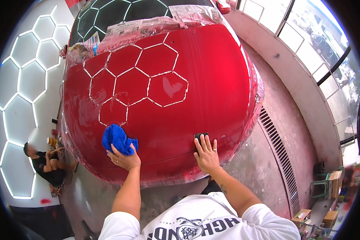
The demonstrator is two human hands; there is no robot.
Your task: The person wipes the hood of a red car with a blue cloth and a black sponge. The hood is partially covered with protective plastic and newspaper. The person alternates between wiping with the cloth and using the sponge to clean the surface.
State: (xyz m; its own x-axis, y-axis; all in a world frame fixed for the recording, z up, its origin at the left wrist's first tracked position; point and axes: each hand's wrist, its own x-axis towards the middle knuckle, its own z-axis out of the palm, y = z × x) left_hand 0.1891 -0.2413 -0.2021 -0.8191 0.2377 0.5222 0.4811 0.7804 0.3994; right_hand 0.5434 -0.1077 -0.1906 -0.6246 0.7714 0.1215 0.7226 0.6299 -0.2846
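Observation:
A glossy red car hood fills the middle, with reflections of hexagonal lights on its left half and a pale heart-like reflection further back. My left hand grips a bunched blue towel and rests it on the front left of the hood. Toward the front right, my right hand lies with fingers extended over a small black sanding pad, pressing it to the paint. Only the pad's far edge shows; the rest is under my fingers.
Newspaper masking covers the windshield base, and plastic film wraps the car's lower edges. At the left a person squats by several cans. A floor drain grate runs along the right, with a green stool and boxes beyond.

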